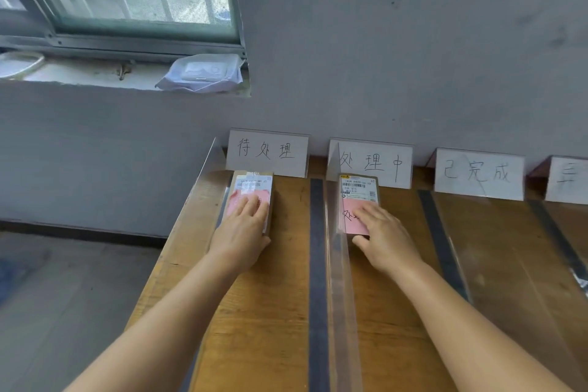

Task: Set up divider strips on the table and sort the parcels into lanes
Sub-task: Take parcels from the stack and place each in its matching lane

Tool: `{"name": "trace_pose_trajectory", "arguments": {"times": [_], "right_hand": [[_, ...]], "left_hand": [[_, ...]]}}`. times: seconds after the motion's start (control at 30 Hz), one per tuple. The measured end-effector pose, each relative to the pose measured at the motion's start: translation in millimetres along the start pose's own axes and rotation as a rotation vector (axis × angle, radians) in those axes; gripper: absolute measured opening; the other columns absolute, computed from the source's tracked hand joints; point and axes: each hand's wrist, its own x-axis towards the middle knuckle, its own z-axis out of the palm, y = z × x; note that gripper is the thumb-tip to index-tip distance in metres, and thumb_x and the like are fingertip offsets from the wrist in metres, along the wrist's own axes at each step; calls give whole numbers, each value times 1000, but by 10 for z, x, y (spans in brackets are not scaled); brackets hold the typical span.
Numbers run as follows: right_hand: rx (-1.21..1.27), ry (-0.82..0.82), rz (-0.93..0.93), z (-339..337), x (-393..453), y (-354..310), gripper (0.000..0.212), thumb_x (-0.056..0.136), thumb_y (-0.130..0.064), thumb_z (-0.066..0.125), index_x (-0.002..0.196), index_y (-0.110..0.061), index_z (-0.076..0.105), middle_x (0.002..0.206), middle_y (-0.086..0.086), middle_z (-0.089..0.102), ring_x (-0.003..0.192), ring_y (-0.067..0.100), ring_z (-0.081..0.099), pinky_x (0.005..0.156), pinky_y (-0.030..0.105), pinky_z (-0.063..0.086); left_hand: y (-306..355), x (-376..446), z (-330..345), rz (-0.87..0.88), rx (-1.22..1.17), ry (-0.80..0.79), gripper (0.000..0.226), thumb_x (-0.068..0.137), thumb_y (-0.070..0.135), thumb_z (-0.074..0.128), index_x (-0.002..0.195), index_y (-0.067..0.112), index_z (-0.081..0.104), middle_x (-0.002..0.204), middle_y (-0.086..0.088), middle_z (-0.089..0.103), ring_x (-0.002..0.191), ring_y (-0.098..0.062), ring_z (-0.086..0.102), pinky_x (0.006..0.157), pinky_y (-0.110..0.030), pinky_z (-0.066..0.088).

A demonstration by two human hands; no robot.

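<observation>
Two small brown parcels with white shipping labels and pink notes lie at the far end of a wooden table [280, 312]. My left hand [241, 232] rests flat on the left parcel [253, 188] in the first lane, fingers straight, thumb at its near edge. My right hand [385, 239] presses flat on the right parcel [358, 192] in the second lane, thumb under its near edge. A clear upright divider strip [334, 248] on dark tape separates the two lanes. Another clear divider [206, 181] stands along the table's left edge.
White handwritten lane signs [267, 153] stand against the grey wall, one per lane. Further dark tape lines and clear strips [445, 258] mark lanes to the right. A white plastic bag [203, 73] lies on the window sill. The floor drops away left of the table.
</observation>
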Motion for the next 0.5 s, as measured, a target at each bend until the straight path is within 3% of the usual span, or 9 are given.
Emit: {"name": "trace_pose_trajectory", "arguments": {"times": [0.3, 0.5], "right_hand": [[-33, -29, 26, -22, 23, -65, 66, 93, -26, 56, 150, -22, 22, 158, -2, 17, 145, 15, 11, 116, 33, 11], [-70, -53, 97, -171, -234, -127, 80, 91, -38, 57, 152, -21, 9, 159, -1, 9, 146, 18, 6, 116, 37, 9]], "left_hand": [[36, 47, -51, -69, -34, -36, 74, 89, 33, 63, 148, 19, 22, 156, -1, 18, 144, -23, 8, 111, -38, 27], [146, -69, -202, -24, 16, 46, 78, 87, 35, 63, 148, 14, 19, 151, -3, 27, 139, -23, 22, 114, -35, 19]]}}
